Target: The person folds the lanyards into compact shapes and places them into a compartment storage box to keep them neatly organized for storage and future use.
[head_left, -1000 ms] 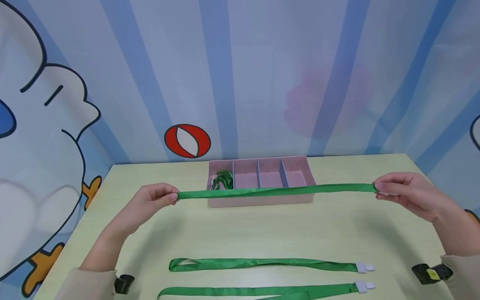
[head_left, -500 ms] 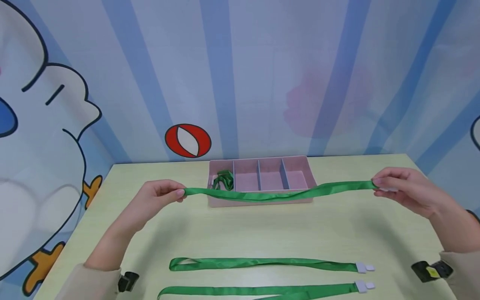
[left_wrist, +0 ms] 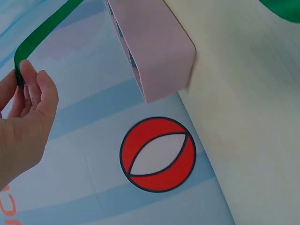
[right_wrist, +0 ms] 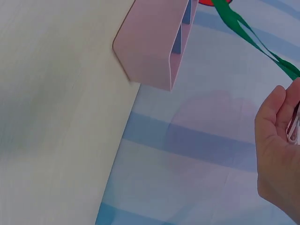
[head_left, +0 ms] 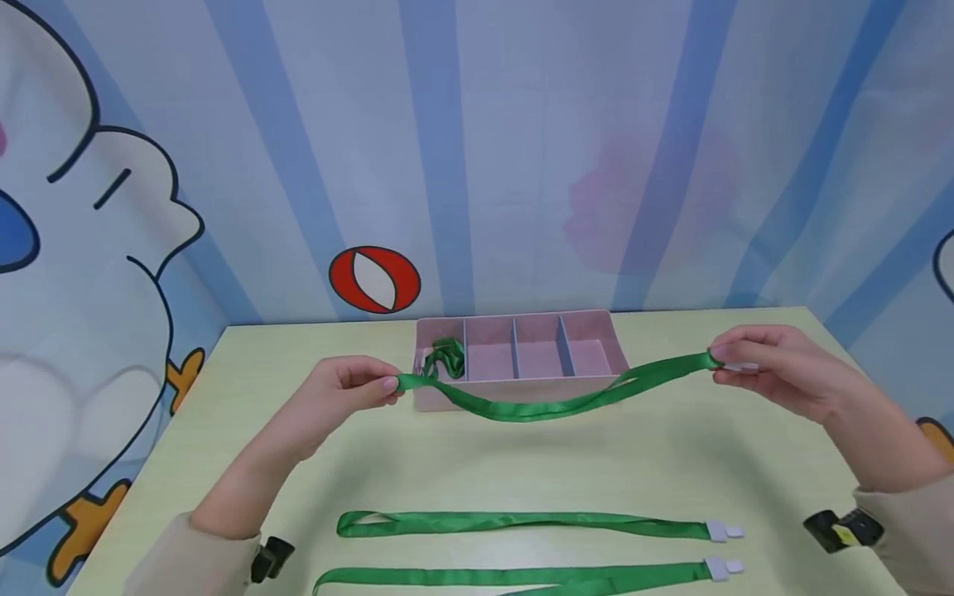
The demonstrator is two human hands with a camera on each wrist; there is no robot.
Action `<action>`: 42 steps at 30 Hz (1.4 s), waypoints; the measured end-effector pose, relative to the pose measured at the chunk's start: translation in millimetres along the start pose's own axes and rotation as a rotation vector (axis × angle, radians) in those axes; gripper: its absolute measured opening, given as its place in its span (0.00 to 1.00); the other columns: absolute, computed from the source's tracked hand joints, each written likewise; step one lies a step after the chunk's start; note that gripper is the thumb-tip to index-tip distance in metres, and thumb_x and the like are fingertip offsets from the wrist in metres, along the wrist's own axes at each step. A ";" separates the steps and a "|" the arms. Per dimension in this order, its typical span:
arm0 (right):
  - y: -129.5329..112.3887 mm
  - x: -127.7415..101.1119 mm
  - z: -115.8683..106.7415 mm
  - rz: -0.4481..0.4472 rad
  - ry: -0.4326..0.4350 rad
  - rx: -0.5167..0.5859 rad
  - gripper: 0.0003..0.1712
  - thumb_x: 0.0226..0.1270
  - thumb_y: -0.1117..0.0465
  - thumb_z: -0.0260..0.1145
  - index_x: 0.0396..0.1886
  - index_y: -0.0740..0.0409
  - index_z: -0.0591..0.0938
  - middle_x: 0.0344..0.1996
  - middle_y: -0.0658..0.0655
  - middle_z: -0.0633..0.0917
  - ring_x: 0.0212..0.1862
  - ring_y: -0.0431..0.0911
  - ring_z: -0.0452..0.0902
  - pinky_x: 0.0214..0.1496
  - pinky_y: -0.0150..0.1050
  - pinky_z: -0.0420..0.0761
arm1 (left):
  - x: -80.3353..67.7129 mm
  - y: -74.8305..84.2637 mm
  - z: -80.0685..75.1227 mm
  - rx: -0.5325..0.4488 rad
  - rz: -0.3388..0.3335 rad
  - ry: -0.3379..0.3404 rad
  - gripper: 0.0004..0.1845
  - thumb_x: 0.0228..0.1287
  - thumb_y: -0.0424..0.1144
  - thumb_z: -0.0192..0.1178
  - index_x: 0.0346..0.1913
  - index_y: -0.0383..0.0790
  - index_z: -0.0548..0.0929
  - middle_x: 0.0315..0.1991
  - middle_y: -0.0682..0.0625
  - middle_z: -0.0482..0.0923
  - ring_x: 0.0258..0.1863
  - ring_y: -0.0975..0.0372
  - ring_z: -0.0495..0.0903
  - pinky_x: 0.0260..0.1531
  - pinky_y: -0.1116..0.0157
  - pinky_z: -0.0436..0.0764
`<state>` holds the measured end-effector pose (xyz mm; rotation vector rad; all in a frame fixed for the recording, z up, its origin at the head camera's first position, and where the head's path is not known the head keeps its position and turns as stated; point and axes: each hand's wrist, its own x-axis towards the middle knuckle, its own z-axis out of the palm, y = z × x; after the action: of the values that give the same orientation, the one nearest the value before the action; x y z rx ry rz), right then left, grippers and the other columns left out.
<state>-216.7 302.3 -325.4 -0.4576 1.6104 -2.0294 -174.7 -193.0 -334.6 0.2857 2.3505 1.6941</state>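
Pinching one end of a green lanyard (head_left: 551,402) between thumb and fingertips, the left hand (head_left: 344,389) was held above the pale table (head_left: 477,463), just in front of the left end of a pink divided tray (head_left: 522,352). The right hand (head_left: 768,368) gripped the other end in the same manner, thumb and curled fingers closed on the strap and on a pale clip that showed only in part between the fingers. The lanyard hung in a slack curve between the two hands, its lowest part sagging in front of the tray's near wall; whether it touched the wall or the table could not be told. In the left wrist view the strap end was seen looped over the fingertips (left_wrist: 28,77) of that hand. In the right wrist view the doubled strap ran away from the hand toward the tray.

The tray stood at the far edge of the table, against the striped wall. Its leftmost compartment held a bundled green lanyard (head_left: 443,358); the other three compartments showed only pink floor. Two further lanyards lay flat and roughly parallel on the near part of the table, the nearer one (head_left: 514,577) and the farther one (head_left: 522,523), each with a white clip at its right end. A red and white ball (head_left: 375,280) was painted on the wall behind the tray.
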 end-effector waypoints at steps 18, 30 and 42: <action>-3.9 23.8 52.6 0.080 0.002 -0.039 0.14 0.68 0.72 0.54 0.37 0.59 0.86 0.33 0.54 0.86 0.37 0.43 0.84 0.48 0.37 0.80 | 16.1 23.4 48.8 -0.206 -0.008 -0.034 0.14 0.64 0.30 0.57 0.49 0.24 0.78 0.39 0.47 0.79 0.38 0.60 0.82 0.47 0.61 0.79; -8.9 39.6 81.2 0.163 0.024 -0.097 0.11 0.67 0.69 0.58 0.34 0.55 0.86 0.28 0.53 0.85 0.30 0.42 0.82 0.41 0.36 0.82 | 27.1 34.9 78.7 -0.271 0.046 -0.090 0.13 0.63 0.29 0.58 0.47 0.23 0.79 0.37 0.47 0.80 0.40 0.55 0.83 0.47 0.58 0.78; -4.6 63.6 115.1 0.190 -0.017 -0.148 0.10 0.64 0.68 0.60 0.31 0.54 0.86 0.27 0.52 0.84 0.30 0.40 0.82 0.43 0.38 0.82 | 37.9 47.7 109.4 -0.340 0.024 -0.136 0.13 0.64 0.32 0.57 0.48 0.26 0.80 0.38 0.42 0.84 0.37 0.59 0.84 0.46 0.58 0.79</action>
<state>-205.9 174.5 -296.2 -0.3579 1.7317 -1.7708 -177.3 -68.1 -325.4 0.3539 1.9303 1.9779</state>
